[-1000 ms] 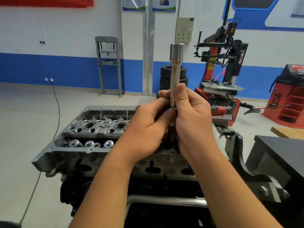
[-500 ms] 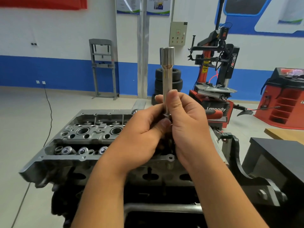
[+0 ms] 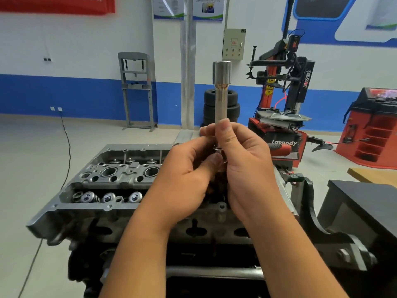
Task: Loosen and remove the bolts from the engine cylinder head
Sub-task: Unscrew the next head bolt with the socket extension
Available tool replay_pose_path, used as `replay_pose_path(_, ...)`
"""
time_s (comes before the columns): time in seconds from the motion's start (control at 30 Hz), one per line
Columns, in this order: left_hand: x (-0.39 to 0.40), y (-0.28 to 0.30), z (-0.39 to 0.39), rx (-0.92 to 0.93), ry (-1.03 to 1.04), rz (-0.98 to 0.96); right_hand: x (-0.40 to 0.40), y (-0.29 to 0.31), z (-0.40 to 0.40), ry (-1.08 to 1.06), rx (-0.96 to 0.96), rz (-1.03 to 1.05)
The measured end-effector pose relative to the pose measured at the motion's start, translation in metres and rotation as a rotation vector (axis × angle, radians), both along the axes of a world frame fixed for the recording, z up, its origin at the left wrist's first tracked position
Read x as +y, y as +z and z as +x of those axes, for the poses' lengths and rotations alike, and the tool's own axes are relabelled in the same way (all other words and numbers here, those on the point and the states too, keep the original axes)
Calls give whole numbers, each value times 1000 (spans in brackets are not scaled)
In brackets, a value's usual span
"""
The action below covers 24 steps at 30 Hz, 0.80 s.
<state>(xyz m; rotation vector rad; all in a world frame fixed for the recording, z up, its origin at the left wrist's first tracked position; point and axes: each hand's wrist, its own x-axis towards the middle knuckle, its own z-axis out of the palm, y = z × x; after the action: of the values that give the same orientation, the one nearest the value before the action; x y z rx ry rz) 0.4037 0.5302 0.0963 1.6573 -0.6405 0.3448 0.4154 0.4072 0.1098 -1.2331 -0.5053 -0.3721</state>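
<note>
Both your hands meet above the near right part of the cylinder head [image 3: 111,186]. Your right hand [image 3: 242,166] pinches the lower shaft of an upright metal socket tool [image 3: 221,93], thumb in front. Your left hand [image 3: 189,171] curls against the tool's base, thumb tip touching it. Whether a bolt sits between your fingers, I cannot tell. Valve springs [image 3: 107,196] show at left.
</note>
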Motion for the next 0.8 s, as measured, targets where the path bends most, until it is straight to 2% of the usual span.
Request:
replay_pose_path(0.2, -4, -4, 3, -56, 236, -93, 2, 1, -1, 58, 40, 76)
replay_pose_path(0.27, -2, -3, 3, -46, 189, -80, 1, 1, -1, 31, 21, 44)
replay_pose_path(0.37, 1, -2, 0, 16, 10, -38, 2, 0, 0, -41, 10, -12)
replay_pose_path(0.57, -2, -1, 0, -31, 114, -127, 1, 1, 0, 51, 51, 57)
replay_pose_path(0.67, -2, -4, 1, -47, 150, -161, 2, 2, 0, 25, 45, 90)
replay_pose_path(0.8, 0, -3, 0, -14, 0, -114, 2, 0, 0, -41, 33, 46)
